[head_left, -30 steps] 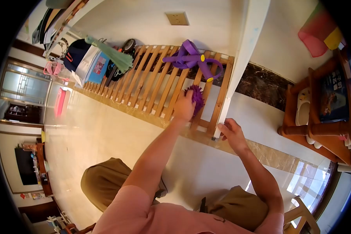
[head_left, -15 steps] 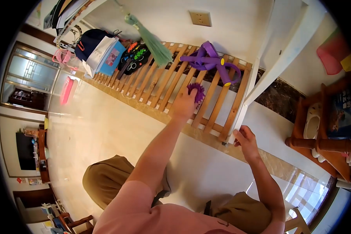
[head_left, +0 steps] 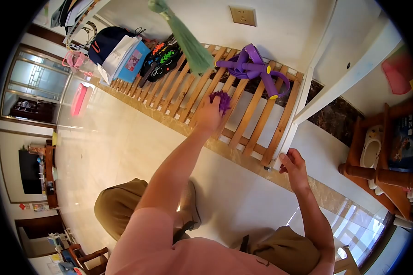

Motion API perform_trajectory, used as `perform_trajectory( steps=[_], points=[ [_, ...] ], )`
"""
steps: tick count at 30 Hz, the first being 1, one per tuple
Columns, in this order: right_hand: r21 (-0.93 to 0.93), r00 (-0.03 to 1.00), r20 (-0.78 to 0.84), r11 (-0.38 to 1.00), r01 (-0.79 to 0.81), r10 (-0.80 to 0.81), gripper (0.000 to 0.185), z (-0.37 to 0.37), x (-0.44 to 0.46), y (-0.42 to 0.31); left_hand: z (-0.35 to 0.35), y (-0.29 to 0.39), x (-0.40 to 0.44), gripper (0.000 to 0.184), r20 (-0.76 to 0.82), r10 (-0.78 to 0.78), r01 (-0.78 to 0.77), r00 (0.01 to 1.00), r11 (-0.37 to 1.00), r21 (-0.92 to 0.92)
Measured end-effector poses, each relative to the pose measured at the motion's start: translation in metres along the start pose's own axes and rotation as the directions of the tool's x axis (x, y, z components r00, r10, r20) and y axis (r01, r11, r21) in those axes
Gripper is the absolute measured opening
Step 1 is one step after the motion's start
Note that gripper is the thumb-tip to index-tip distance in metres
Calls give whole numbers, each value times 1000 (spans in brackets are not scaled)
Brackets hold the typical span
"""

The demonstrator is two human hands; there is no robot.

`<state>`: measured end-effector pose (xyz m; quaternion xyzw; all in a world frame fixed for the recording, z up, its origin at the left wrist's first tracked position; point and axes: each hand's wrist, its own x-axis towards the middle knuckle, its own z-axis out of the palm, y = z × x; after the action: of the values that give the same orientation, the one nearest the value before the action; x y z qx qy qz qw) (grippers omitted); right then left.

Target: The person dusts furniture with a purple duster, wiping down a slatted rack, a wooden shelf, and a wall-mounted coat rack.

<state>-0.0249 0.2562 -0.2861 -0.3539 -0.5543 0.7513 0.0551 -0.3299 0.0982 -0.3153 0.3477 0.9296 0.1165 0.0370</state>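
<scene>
On a slatted shelf (head_left: pixel 282 120), the left hand's (head_left: pixel 209 114) fingers clasp a shaggy purple cloth (head_left: pixel 225 103); the right hand's (head_left: pixel 294 166) grip the white frame (head_left: pixel 287 138) at four o'clock. Light, even pressure likely suits best.

There are two hands (head_left: pixel 209 115) (head_left: pixel 295 166), one purple cloth (head_left: pixel 224 103) and one slatted rack (head_left: pixel 281 123).

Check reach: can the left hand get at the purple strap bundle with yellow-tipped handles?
Probably yes. Only wooden slats and gaps show between the left hand and the strap bundle. It holds a purple shaggy thing, so it would likely need to release that first.
</scene>
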Motion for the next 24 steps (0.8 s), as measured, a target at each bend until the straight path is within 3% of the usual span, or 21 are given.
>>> perform_trajectory(
  steps=[2, 3, 5, 7, 8, 10, 11, 13, 14, 15, 17, 19, 20, 21, 23, 24],
  points=[
    [14, 1000, -2, 1000, 8, -8, 22, 2, -3, 1, -22, -2, -11, 46, 221, -92, 73, 971, 993, 95],
    [14, 1000, 0, 1000, 5, -5, 22, 2, -4, 0, -30, -18, -8, 46, 223, -95, 73, 970, 992, 103],
    [16, 1000, 2, 1000, 13, -13, 22, 2, -2, -1, -54, -56, 17, 48, 453, 145, -125, 880, 989, -73],
    [20, 1000, 3, 1000, -24, 24, 23, 0, -1, 1, -78, -74, 40, 43, 243, 48, -43, 969, 999, -25],
    [26, 1000, 1, 999, -29, 29, 23, 1, -2, 2, -84, -76, 49, 43, 250, 50, -46, 967, 999, -22],
    [49, 1000, 1, 999, 19, -19, 23, 2, -2, 3, -92, -76, 60, 47, 182, -234, 279, 955, 917, -286],
    [45, 1000, 5, 999, 19, -19, 23, 2, -3, 3, -76, -81, 54, 47, 181, -238, 282, 954, 915, -288],
    [32, 1000, -10, 999, -10, 10, 24, 1, -1, 3, -20, -94, 37, 48, 12, -141, 141, 990, 990, 23],
    [27, 1000, -7, 1000, -13, 13, 24, 1, -1, 2, -10, -98, 22, 51, -3, -120, 117, 993, 959, 259],
    [34, 1000, 6, 999, -5, 5, 24, 0, -1, 2, -13, -101, 12, 51, 0, -122, 118, 992, 959, 259],
    [54, 1000, 6, 999, -6, 5, 24, 0, -6, 2, -35, -120, 0, 50, 232, -121, 83, 965, 983, 166],
    [53, 1000, 7, 999, -11, 11, 24, 2, -3, -4, -72, -156, 16, 46, 594, -17, 24, 804, 1000, -4],
    [58, 1000, 8, 998, -1, 1, 24, 3, -1, -5, -93, -153, 25, 40, 567, -19, 5, 823, 1000, 26],
    [57, 1000, 7, 998, -1, 1, 24, 2, -1, -3, -103, -154, 35, 48, 448, -74, 93, 891, 995, -21],
    [56, 1000, -2, 998, -5, 6, 24, 3, -3, -1, -119, -123, 61, 48, 266, -80, 129, 961, 977, -170],
    [52, 1000, -9, 998, -17, 17, 23, 5, -4, -3, -112, -109, 74, 49, 169, -94, 116, 981, 985, -126]
  ],
)
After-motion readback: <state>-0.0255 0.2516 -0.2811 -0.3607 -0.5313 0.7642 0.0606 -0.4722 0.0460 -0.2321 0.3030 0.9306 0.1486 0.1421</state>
